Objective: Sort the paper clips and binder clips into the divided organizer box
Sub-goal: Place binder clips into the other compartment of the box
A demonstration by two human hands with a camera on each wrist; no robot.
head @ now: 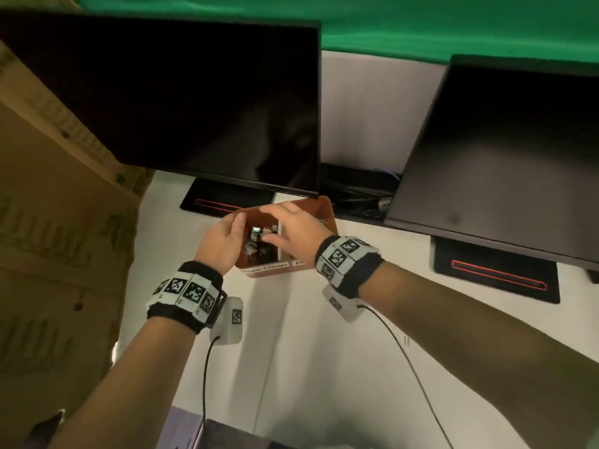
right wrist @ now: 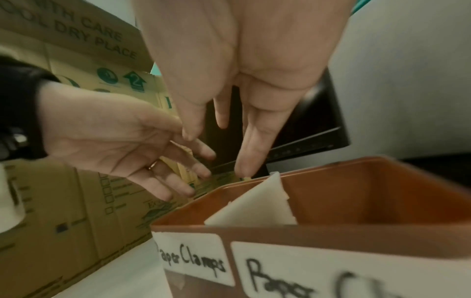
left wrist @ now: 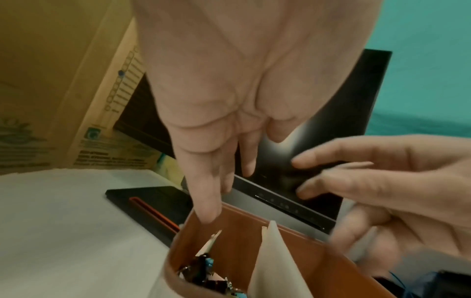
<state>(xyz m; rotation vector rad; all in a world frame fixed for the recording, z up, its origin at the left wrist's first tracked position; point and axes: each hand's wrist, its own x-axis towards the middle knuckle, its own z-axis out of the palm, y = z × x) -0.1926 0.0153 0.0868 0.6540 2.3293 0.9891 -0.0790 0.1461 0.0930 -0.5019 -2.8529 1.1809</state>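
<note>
Brown organizer box (head: 319, 210) sits on the white worktop (head: 308, 335), just in front of the left monitor (head: 181, 102) and its black stand base (head: 223, 197). A white divider (right wrist: 257, 203) splits the box into two compartments. Two handwritten white labels on the near wall: the left label (right wrist: 191, 260) reads "Paper Clamps"; the right label (right wrist: 331, 276) begins "Paper", the rest blurred.

Left compartment holds a heap of small clips (left wrist: 203, 270), dark with bits of blue and silver; individual pieces too blurred to tell apart. Contents of the right compartment not visible from any view.

Left hand (head: 223, 238) over the box's left edge, fingers (left wrist: 203, 201) straight and pointing down, one fingertip at the rim above the left compartment. Nothing held.

Right hand (head: 291, 228) above the box at the divider, palm down, fingers (right wrist: 249, 153) extended and loosely spread, gripping nothing that shows.

Both wrists carry black bands with checkered markers (head: 191, 291), cables trailing toward the person.

Second monitor (head: 505, 150) stands to the right, well apart from the box. Cardboard cartons (head: 55, 205) stacked along the left side. Green backdrop (head: 389, 24) behind.
</note>
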